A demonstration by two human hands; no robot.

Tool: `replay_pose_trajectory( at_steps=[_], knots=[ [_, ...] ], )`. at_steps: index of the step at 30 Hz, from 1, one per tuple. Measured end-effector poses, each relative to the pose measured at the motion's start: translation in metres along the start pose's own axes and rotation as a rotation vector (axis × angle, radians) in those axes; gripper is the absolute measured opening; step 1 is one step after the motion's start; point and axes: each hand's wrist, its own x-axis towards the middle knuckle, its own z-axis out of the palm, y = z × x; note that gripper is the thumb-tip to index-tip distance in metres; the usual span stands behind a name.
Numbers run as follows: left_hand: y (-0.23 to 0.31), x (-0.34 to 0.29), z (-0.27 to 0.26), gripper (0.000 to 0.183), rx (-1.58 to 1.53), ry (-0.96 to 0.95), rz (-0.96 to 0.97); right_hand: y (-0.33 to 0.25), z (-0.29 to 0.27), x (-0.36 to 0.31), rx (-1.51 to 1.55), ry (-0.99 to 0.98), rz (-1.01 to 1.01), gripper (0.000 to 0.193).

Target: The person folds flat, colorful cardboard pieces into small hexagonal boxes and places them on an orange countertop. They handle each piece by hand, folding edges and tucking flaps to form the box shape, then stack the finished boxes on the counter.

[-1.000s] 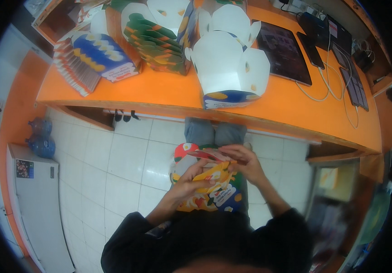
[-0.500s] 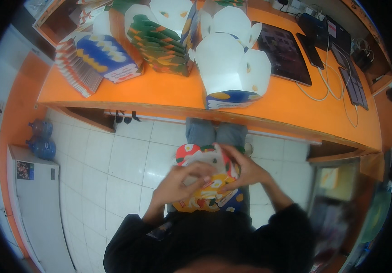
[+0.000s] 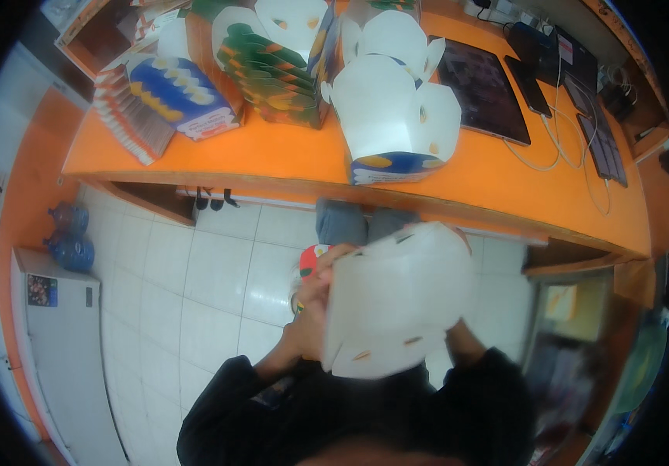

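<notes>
A folded paper food carton, its plain white inner side facing up, is held tilted above my lap, slightly blurred. Along its left edge my left hand is closed, fingers curled against the board. Behind the carton my right hand is hidden; only the right wrist comes out below it. Part of a red printed piece of carton with a white and yellow pattern shows beyond my left fingers.
Opened white-and-blue cartons stand on the orange table. Left of them are nested green cartons and a fanned stack of flat blue cartons. A tablet, phones and cables lie at right.
The carton, earlier low in my lap with its colourful print showing, is now raised and turned white side up. My left hand has shifted to its left edge; my right hand has gone behind it.
</notes>
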Motion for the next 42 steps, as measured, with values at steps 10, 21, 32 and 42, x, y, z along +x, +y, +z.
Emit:
replay_pose_trajectory(
  at_steps=[10, 21, 32, 42],
  knots=[
    [0.001, 0.001, -0.011, 0.122, -0.032, -0.014, -0.062, -0.017, -0.001, -0.001, -0.143, -0.183, 0.461, 0.127],
    [-0.001, 0.005, -0.016, 0.123, -0.054, 0.085, -0.069, -0.012, -0.022, 0.019, 0.007, -0.314, 0.480, 0.142],
    [-0.009, 0.017, -0.014, 0.124, -0.032, 0.053, -0.133, -0.014, -0.023, 0.024, -0.296, -0.186, 0.135, 0.136],
    [-0.012, 0.007, 0.002, 0.126, -0.057, 0.208, -0.173, -0.008, -0.013, 0.014, -0.336, -0.276, 0.025, 0.116]
  ],
)
